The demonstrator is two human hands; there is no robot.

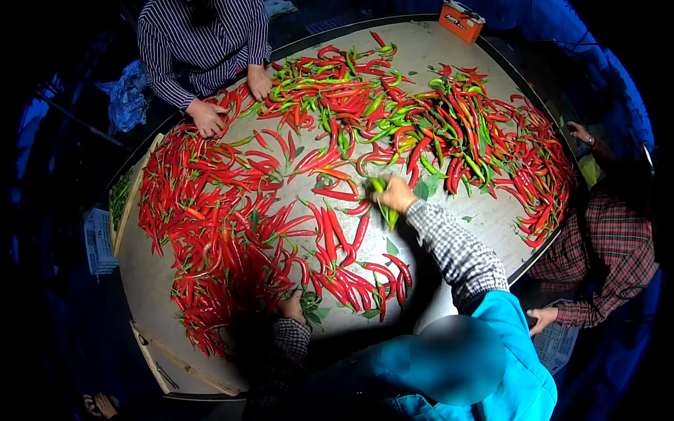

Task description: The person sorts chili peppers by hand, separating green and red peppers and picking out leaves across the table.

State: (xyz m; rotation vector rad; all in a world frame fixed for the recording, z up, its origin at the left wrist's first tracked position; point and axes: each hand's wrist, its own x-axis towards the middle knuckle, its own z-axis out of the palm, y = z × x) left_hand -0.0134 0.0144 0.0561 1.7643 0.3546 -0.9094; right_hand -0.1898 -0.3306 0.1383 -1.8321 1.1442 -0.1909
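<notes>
My right hand, in a black-and-white checked sleeve, is closed around a few green chili peppers above the middle of the table. Red chili peppers lie just left of it, and loose green leaves to its right. Lower down, in shadow, my left hand rests at the edge of a heap of red chili peppers. Its fingers look curled, with dark green leaves against them. What they grip, if anything, is hidden.
A mixed red and green pepper heap covers the far side of the grey table. Two co-workers' hands reach in at far left. Another person in a plaid shirt is at right. An orange box stands at the far edge.
</notes>
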